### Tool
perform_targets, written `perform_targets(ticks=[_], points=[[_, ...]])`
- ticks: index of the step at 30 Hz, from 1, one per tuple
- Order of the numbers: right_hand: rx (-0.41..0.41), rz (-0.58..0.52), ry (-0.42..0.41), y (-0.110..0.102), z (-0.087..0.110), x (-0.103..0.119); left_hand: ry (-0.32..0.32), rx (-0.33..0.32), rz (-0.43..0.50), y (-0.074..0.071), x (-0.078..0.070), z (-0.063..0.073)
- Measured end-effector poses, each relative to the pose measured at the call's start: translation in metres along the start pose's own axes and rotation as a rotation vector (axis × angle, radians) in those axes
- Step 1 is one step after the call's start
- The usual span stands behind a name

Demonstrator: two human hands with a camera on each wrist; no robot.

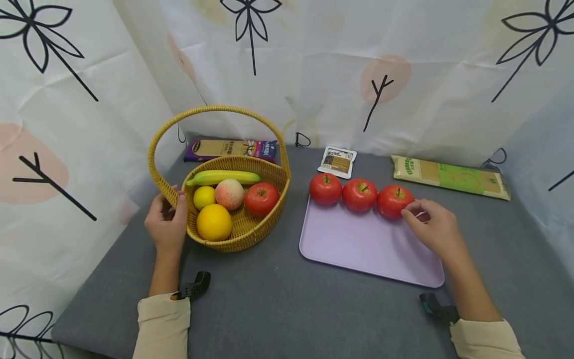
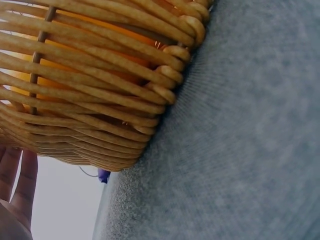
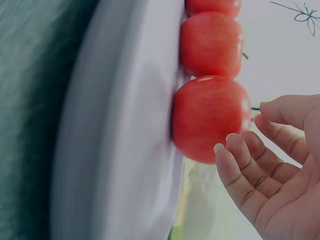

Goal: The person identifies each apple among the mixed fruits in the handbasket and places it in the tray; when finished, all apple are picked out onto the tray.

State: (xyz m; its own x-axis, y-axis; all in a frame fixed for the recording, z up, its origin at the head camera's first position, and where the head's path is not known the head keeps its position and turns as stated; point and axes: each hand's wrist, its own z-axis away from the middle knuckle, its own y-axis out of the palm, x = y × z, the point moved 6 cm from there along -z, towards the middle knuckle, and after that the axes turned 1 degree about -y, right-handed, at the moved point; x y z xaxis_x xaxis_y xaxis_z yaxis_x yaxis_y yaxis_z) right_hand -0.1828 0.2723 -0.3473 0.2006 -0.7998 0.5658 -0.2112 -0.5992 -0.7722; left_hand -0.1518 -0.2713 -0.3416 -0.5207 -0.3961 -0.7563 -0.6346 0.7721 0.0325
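At the left my left hand [image 1: 167, 219] grips the base of the handle of a yellow wicker basket [image 1: 239, 245], thumb on the near side. Inside the basket lie a banana [image 1: 224, 177], a lemon [image 1: 204, 197], a peach [image 1: 230, 194], an orange [image 1: 214, 222] and a red apple [image 1: 261, 199]. Three more red apples stand in a row along the back of a lilac tray [image 1: 358, 249]. My right hand [image 1: 432, 227] is beside the rightmost apple [image 3: 210, 120], its fingers loosely bent and fingertips right at the apple's side, near the stem.
Behind the basket lies a purple-ended packet [image 1: 230, 148]. A small white sachet [image 1: 337, 162] lies behind the tray, and a long green and beige packet [image 1: 453, 177] at the back right. A patterned cloth [image 1: 314, 89] hangs behind the grey table [image 1: 314, 319].
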Motion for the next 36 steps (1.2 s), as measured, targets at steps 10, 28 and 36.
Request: perform_targets(ticks=[10,28,36], points=[[-0.005,-0.023,-0.082,-0.004,0.001,0.028,-0.012,-0.007,0.026,-0.002,0.002,0.003],[0.038,-0.135,-0.173,0.012,-0.003,0.075,-0.006,-0.006,-0.009,-0.002,-0.001,0.001],[0.102,-0.206,-0.188,0.029,-0.007,0.088,-0.003,-0.008,-0.028,-0.002,-0.002,0.003]])
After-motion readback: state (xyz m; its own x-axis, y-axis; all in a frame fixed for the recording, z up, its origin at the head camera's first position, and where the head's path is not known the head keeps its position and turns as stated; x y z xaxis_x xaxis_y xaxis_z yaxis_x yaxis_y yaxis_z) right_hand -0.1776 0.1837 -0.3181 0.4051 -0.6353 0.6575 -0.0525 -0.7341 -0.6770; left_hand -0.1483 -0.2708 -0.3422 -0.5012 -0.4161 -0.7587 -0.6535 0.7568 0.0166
